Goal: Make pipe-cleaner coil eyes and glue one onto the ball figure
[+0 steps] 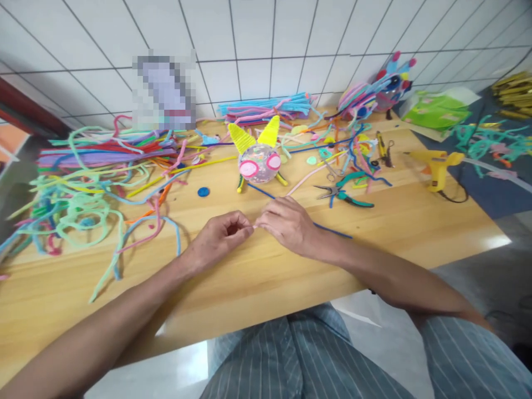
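In the head view, the ball figure (260,164) with yellow ears and pink-ringed eyes stands on the wooden surface (233,293). Directly on its near side, the two hands meet almost tip to tip. The left hand (220,235), near and slightly left of the figure, has thumb and forefinger bowed into a small loop, their tips brought together at a small pale pink piece (255,226). The right hand (288,224), near and slightly right of the figure, has its fingers bunched and narrow, touching that same piece; how firmly each grips it, I cannot tell. A dark blue strand (334,231) runs from just beside the figure under the right hand. Right of the figure lie pliers (333,190) with spread handles and, farther right, a yellow glue gun (438,166). Left of it are a blue disc (203,192) and heaped fuzzy stems (108,158).
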The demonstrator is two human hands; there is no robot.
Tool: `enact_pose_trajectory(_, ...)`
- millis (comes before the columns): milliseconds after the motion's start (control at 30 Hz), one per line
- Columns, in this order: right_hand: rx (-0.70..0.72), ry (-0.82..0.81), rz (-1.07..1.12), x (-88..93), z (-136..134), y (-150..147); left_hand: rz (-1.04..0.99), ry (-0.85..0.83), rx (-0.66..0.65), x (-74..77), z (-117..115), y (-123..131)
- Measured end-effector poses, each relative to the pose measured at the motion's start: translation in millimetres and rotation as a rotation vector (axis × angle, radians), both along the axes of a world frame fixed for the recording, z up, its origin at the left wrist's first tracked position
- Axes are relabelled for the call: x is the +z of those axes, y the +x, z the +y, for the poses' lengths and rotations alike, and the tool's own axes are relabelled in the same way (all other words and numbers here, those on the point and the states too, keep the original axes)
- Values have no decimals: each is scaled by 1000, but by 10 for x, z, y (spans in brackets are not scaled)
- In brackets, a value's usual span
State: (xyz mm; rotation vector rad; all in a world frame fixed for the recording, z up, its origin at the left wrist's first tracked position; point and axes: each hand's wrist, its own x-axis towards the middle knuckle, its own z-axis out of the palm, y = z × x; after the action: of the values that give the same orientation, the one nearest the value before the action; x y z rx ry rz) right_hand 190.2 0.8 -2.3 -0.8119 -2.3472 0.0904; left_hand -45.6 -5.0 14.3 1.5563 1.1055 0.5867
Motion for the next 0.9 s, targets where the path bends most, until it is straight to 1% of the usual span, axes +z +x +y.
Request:
enact_pose_trajectory(100,29,48,-65,-23,8,-2,13,-45,-28,-70,13,-15)
enact_pose_trajectory(200,46,63,-92,-47,24,4,26,-75,-60,-106,17,-20)
enact_pose_trajectory(267,41,55,-74,-52,26,8,36,-50,-58,-102,7,-14)
enact_pose_trajectory(333,24,3,-17,-48,14,5,42,-3,-29,-85,-13,-5)
enact_pose_trajectory(400,22,-98,76,-33,-13,-13,42,42,12,-67,-39,3)
enact_pose_trajectory(500,3,-323,260,3,-78,-75,-3,74,82,-59,-83,9)
enact_pose_trajectory(633,-90,-630,488,52,-160,-184,-166,71,220,-104,-164,56)
enact_pose_trajectory(733,-87,-834,593,65,-188,-231,-309,11,308,-163,-226,140)
enact_pose_trajectory(800,-84,-931,630,66,-186,-232,-398,-57,329,-193,-234,187)
enact_pose_trajectory(833,-83,-958,639,65,-178,-222,-427,-87,318,-199,-221,198)
enact_pose_trajectory(900,-73,-963,626,64,-147,-186,-442,-135,242,-190,-165,183)
